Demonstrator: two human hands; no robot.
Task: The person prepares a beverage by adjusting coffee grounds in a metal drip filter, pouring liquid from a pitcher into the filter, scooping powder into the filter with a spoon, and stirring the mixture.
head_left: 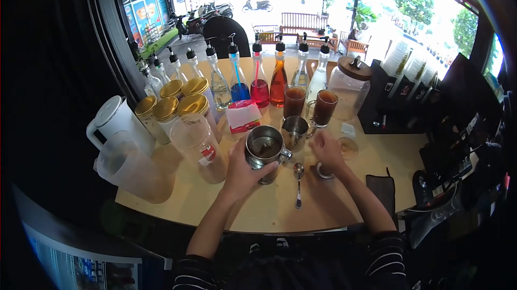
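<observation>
My left hand (pixel 239 170) is wrapped around the left side of a stainless steel cup (pixel 264 165), its thumb across the front. The cup stands upright with dark contents inside and a metal fitting on its right side. My right hand (pixel 327 153) is closed, beside a smaller metal pitcher (pixel 295 135); whatever its fingers hold, if anything, is hidden. Partly under that hand is a small round white-rimmed thing (pixel 324 171). A metal spoon (pixel 299 182) lies between my hands. Two glass mugs of brown drink, one the right mug (pixel 325 108), stand behind the pitcher.
A row of pump bottles (pixel 278 83) lines the back. Gold-lidded jars (pixel 194 105), a clear plastic container (pixel 195 147), a frosted jug (pixel 134 166) and a white kettle (pixel 121 123) stand left. A tissue pack (pixel 243 117) is behind the cup. A dark cloth (pixel 381 192) lies right.
</observation>
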